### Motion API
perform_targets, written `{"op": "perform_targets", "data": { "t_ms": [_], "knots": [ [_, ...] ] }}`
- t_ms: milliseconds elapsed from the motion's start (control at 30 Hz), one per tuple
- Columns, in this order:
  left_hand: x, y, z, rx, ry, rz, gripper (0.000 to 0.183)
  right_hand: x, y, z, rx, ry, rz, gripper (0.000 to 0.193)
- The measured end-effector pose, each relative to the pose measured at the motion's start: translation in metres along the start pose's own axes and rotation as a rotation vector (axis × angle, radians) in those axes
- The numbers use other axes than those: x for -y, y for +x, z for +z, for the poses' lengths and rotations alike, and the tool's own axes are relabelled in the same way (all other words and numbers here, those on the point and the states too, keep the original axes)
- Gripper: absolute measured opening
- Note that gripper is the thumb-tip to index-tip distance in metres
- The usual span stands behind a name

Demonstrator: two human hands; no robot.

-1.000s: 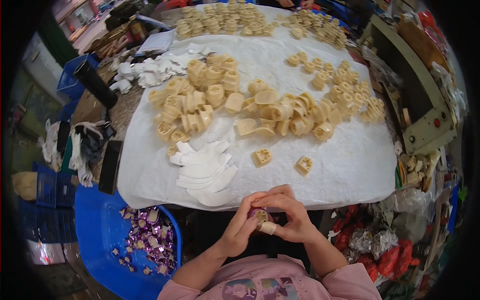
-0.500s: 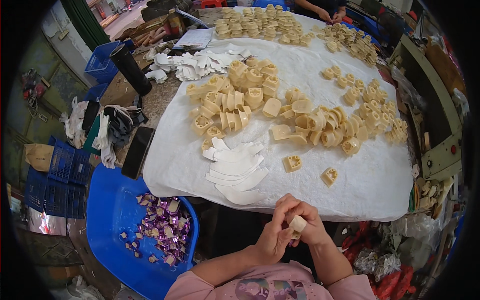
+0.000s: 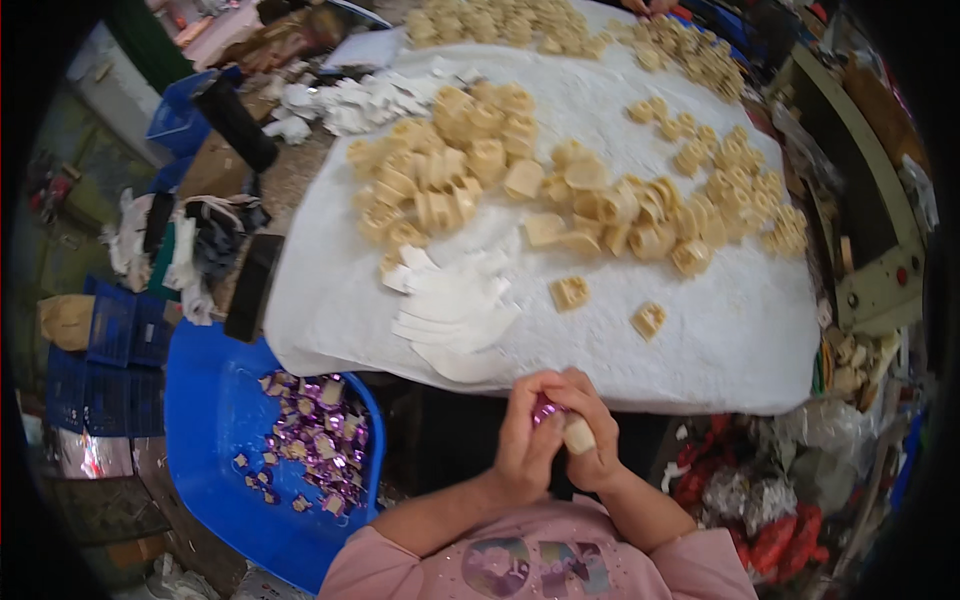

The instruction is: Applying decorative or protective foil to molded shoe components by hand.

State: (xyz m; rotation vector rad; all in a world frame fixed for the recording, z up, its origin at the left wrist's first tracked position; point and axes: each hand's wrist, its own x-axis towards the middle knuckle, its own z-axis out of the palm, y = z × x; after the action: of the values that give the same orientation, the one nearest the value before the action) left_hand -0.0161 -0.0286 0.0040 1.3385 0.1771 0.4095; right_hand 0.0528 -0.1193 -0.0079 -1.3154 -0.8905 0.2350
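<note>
Just in front of the table's near edge, my left hand (image 3: 522, 440) and my right hand (image 3: 596, 425) are closed together around one small cream shoe heel (image 3: 579, 437). Shiny purple material (image 3: 545, 408) shows on it between the fingers; most of the piece is hidden by them. Two loose cream heels, one on the left (image 3: 570, 293) and one on the right (image 3: 648, 320), lie on the white cloth (image 3: 560, 350) beyond my hands. Left of them is a fanned stack of curved white pieces (image 3: 455, 315). Behind these spreads a large heap of cream heels (image 3: 480, 140).
A blue tub (image 3: 205, 450) at lower left holds several purple-covered heels (image 3: 325, 430). A dark phone (image 3: 253, 290) lies at the table's left edge, below a black cylinder (image 3: 235, 125). A green metal machine (image 3: 890, 240) stands right. Another person's hand (image 3: 648, 7) shows at the far edge.
The view has shifted, so the tabletop sits higher in the picture. In my hands the heel has turned, and more purple now shows between the fingers.
</note>
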Motion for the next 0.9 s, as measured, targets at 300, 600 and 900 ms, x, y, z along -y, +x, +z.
{"op": "perform_targets", "data": {
  "t_ms": [300, 600, 900],
  "knots": [
    [0.017, 0.019, -0.027, 0.188, -0.506, -0.186, 0.076, 0.002, 0.011, -0.021, -0.036, 0.153, 0.399, 0.04],
    [0.015, 0.015, -0.014, 0.088, 0.368, 0.276, 0.077, 0.016, 0.019, -0.034, 0.117, -0.393, 0.307, 0.023],
    [0.002, 0.027, -0.027, 0.12, 0.421, 0.074, 0.045, -0.012, 0.016, -0.042, -0.043, 0.406, 0.607, 0.02]
  ]
}}
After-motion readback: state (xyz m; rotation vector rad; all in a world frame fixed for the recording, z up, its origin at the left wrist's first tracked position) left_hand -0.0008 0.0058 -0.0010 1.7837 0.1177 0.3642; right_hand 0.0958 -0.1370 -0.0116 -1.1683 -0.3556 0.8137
